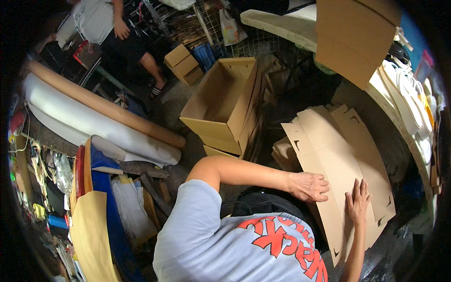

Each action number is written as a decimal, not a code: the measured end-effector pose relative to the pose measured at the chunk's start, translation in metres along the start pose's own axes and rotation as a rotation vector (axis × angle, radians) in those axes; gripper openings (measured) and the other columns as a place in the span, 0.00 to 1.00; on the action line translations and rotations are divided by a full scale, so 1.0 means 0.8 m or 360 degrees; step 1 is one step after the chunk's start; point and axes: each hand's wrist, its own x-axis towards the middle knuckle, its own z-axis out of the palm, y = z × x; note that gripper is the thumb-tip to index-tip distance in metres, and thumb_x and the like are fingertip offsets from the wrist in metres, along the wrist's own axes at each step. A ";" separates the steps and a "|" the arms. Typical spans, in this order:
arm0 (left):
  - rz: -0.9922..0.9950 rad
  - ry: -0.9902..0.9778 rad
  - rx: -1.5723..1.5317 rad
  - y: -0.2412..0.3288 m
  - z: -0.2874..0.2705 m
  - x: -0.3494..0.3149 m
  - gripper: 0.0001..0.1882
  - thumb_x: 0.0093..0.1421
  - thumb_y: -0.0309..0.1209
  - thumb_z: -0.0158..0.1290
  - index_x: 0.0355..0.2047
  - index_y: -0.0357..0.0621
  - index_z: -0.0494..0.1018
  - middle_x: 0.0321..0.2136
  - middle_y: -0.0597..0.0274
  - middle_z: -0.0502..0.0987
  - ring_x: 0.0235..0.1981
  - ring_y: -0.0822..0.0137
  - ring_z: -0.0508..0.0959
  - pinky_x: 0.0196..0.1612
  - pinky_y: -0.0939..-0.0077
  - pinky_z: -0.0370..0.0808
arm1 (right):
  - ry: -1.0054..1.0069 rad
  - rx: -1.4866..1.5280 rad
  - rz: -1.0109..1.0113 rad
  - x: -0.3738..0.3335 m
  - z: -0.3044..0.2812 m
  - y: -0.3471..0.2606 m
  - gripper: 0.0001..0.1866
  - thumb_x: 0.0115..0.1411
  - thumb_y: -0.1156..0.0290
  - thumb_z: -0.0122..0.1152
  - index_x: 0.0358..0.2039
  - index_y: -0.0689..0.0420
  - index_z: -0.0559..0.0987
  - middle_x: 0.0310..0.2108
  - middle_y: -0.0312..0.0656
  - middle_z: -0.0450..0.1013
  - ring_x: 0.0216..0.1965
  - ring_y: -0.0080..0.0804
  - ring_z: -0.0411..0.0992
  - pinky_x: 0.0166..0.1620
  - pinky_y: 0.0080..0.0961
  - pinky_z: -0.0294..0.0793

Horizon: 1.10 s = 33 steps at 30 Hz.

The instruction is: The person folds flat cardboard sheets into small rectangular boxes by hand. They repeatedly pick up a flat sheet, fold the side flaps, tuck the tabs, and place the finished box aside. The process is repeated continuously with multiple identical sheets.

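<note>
A flat brown cardboard sheet with die-cut slots and crease lines lies slanted in front of me, on top of further cardboard. My left hand reaches across to its left edge, with the fingers curled in against the narrow side flap. What the fingertips grip there is partly hidden by the hand. My right hand rests flat on the sheet's middle panel, fingers stretched out and holding nothing. Beyond the sheet stands an open, upright cardboard box, apart from both hands.
A smaller carton sits farther back. Long rolls of sheet material lie on the left, above a yellow sheet. Another person stands at the far left. A shelf at right carries white strip-like pieces, with a cardboard panel beside it.
</note>
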 end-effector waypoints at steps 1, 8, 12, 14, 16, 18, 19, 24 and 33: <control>-0.0016 -0.0069 -0.0066 0.002 0.005 0.001 0.16 0.58 0.37 0.50 0.45 0.44 0.69 0.36 0.57 0.71 0.39 0.62 0.74 0.40 0.66 0.70 | 0.0075 -0.0015 0.0011 -0.004 0.005 -0.003 0.35 0.66 0.47 0.48 0.70 0.47 0.57 0.73 0.48 0.45 0.73 0.47 0.41 0.68 0.60 0.38; -0.0108 -0.0288 -0.0083 0.005 0.025 0.004 0.23 0.60 0.38 0.46 0.55 0.44 0.67 0.47 0.41 0.72 0.49 0.49 0.74 0.49 0.59 0.71 | 0.0215 -0.0027 -0.0011 0.000 0.017 0.005 0.35 0.66 0.48 0.46 0.70 0.45 0.57 0.73 0.43 0.45 0.73 0.45 0.41 0.69 0.59 0.35; -0.0103 -0.0117 -0.0002 0.010 0.029 -0.001 0.23 0.60 0.38 0.46 0.55 0.44 0.67 0.48 0.39 0.72 0.48 0.47 0.75 0.51 0.58 0.71 | 0.0237 -0.0013 -0.0014 -0.002 0.018 0.004 0.35 0.66 0.49 0.48 0.70 0.46 0.57 0.73 0.43 0.45 0.73 0.45 0.41 0.69 0.58 0.35; -0.0108 -0.0105 0.0002 0.013 0.031 0.000 0.24 0.60 0.38 0.46 0.55 0.43 0.67 0.49 0.38 0.72 0.48 0.46 0.75 0.51 0.57 0.71 | 0.0204 -0.0021 0.0006 -0.002 0.018 0.003 0.35 0.66 0.49 0.48 0.70 0.46 0.57 0.73 0.44 0.45 0.73 0.46 0.41 0.69 0.58 0.35; -0.0107 -0.0135 -0.0021 0.013 0.032 0.002 0.24 0.60 0.38 0.47 0.55 0.43 0.67 0.49 0.36 0.72 0.49 0.46 0.76 0.51 0.57 0.72 | 0.0212 -0.0008 0.0006 -0.002 0.017 0.001 0.35 0.65 0.49 0.48 0.70 0.46 0.58 0.73 0.44 0.46 0.73 0.46 0.42 0.69 0.58 0.35; -0.0112 -0.0240 -0.0048 0.011 0.033 0.005 0.24 0.59 0.38 0.47 0.55 0.42 0.67 0.48 0.35 0.73 0.48 0.45 0.76 0.51 0.56 0.72 | 0.0186 -0.0026 0.0044 -0.001 0.015 0.000 0.35 0.65 0.49 0.48 0.70 0.46 0.58 0.73 0.44 0.46 0.73 0.46 0.42 0.69 0.58 0.35; -0.0107 -0.0267 -0.0082 0.009 0.033 0.006 0.25 0.59 0.38 0.47 0.55 0.41 0.67 0.47 0.35 0.73 0.48 0.45 0.76 0.51 0.56 0.72 | 0.0228 0.0009 0.0001 -0.001 0.015 0.000 0.35 0.65 0.49 0.48 0.70 0.47 0.58 0.73 0.44 0.46 0.73 0.46 0.42 0.69 0.58 0.35; -0.0080 -0.0287 -0.0214 0.006 0.021 0.011 0.25 0.57 0.36 0.47 0.53 0.37 0.67 0.44 0.34 0.74 0.47 0.43 0.76 0.49 0.54 0.73 | 0.0207 0.0014 0.0040 -0.004 0.012 -0.003 0.37 0.64 0.45 0.50 0.69 0.48 0.59 0.72 0.47 0.48 0.73 0.46 0.43 0.69 0.57 0.36; -0.0242 -0.0699 -0.0564 0.024 -0.053 0.053 0.20 0.61 0.41 0.52 0.46 0.37 0.71 0.28 0.47 0.77 0.32 0.49 0.81 0.35 0.57 0.77 | 0.0531 -0.0333 0.0038 0.039 -0.035 0.066 0.34 0.64 0.46 0.52 0.64 0.53 0.63 0.66 0.54 0.56 0.69 0.52 0.52 0.65 0.60 0.53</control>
